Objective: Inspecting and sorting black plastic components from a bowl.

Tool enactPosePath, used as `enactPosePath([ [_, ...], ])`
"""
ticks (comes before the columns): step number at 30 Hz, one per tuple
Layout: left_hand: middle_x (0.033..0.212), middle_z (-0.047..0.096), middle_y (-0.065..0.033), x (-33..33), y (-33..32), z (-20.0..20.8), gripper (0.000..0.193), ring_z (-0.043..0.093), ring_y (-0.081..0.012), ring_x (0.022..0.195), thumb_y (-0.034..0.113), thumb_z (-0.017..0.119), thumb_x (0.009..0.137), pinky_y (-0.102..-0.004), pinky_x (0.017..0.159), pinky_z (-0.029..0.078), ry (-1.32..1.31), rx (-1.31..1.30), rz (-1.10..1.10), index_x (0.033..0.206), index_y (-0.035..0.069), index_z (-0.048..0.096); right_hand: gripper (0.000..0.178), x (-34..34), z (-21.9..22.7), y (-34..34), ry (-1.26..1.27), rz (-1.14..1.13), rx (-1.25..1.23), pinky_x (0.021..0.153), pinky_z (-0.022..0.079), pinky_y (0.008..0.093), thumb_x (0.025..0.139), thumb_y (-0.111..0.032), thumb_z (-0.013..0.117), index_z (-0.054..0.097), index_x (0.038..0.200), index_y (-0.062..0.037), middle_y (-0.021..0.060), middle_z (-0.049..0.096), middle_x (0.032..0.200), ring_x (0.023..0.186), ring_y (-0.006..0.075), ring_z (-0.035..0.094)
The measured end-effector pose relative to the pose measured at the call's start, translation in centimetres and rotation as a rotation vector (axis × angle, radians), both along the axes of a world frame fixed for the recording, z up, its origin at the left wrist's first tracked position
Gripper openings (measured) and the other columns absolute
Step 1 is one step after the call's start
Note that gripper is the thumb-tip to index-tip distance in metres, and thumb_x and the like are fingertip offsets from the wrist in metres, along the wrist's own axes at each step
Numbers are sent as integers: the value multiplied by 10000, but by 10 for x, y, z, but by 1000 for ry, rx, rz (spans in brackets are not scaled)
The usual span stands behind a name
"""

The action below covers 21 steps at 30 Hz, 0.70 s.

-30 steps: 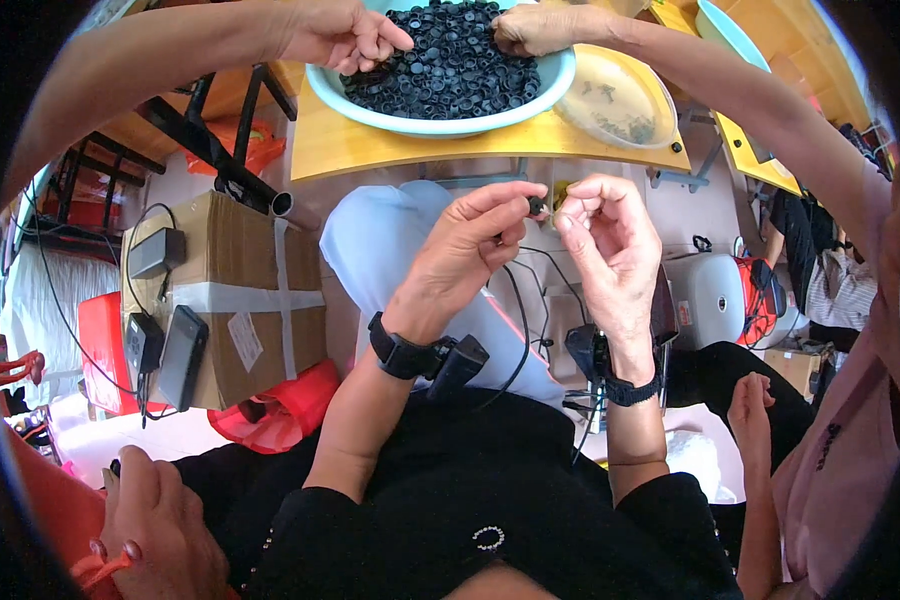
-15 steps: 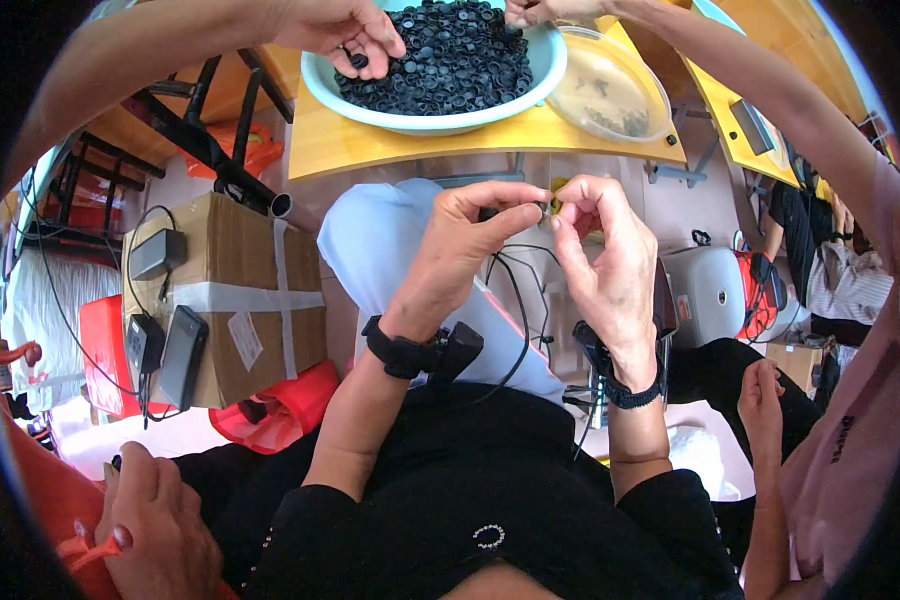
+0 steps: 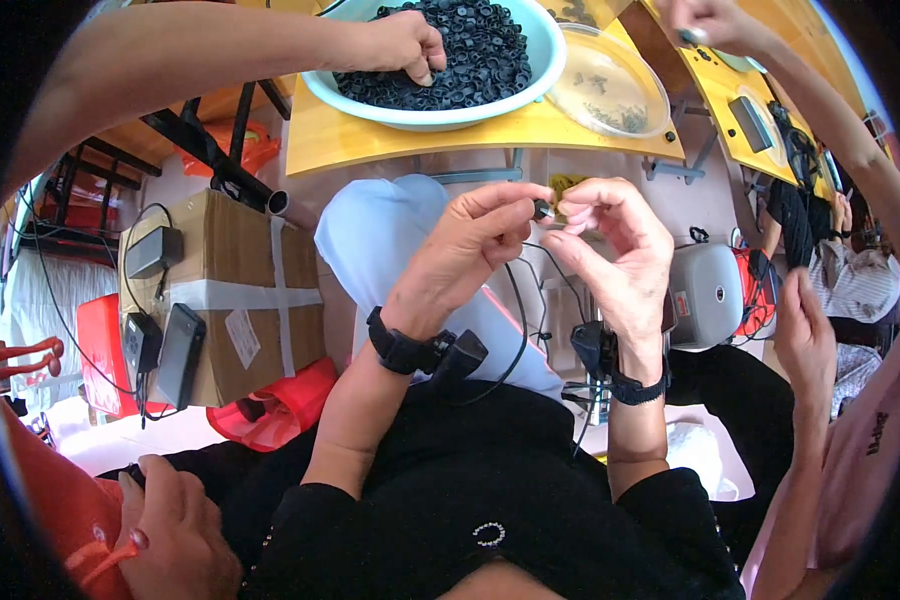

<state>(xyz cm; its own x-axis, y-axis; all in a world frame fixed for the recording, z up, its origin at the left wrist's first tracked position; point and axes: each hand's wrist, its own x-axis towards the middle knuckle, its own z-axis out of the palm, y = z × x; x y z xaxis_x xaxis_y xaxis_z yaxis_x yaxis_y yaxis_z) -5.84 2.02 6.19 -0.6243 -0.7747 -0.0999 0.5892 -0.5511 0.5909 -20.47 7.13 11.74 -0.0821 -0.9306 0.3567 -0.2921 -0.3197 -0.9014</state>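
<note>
I have both hands raised just below the near edge of the yellow table (image 3: 410, 140), close together so the fingertips can work on one small piece. My left hand (image 3: 470, 250) is curled nearly shut, thumb and forefinger pinching a small black ring (image 3: 541, 209) at their tips. My right hand (image 3: 615, 250) faces it, fingers bent and drawn in to the same spot; it seems to touch a small yellowish part (image 3: 567, 186) just beside the ring, though the part is too tiny for me to say whether it is truly gripped. Holding the work this near the table keeps it within easy reach of the supply: on the table top stands a pale bowl (image 3: 530, 85) heaped with black rings like the one I hold, and another person's hand (image 3: 405, 45) rests in that heap. To the right of the bowl on the same table lies a clear shallow dish (image 3: 610, 90) with a few small bits. Left of the table, lower down, sits a taped cardboard box (image 3: 240, 290).
</note>
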Motion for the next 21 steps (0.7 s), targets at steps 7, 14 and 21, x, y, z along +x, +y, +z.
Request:
enactPosePath([
  [7,693,505,37,-3,1,6,127,356,-9,552,115,591,863,-144,454,255,59,80,-55,958,40,628,195,-1,0,5,109,-97,-141,664,454,236,670,39,696,637,849,-11,65,608,805,740,129,574],
  [14,643,485,63,-1,4,-9,119,346,-8,531,104,612,847,-152,448,242,7,35,3,947,42,630,147,5,-15,-1,244,-84,-224,642,457,252,693,59,660,643,825,-5,91,608,786,716,173,586],
  [21,672,523,50,-15,10,4,118,377,-2,539,113,614,848,-148,446,252,96,135,-85,949,53,626,180,2,-2,13,94,-163,-181,690,471,263,678,40,687,629,845,4,79,612,790,755,190,597],
])
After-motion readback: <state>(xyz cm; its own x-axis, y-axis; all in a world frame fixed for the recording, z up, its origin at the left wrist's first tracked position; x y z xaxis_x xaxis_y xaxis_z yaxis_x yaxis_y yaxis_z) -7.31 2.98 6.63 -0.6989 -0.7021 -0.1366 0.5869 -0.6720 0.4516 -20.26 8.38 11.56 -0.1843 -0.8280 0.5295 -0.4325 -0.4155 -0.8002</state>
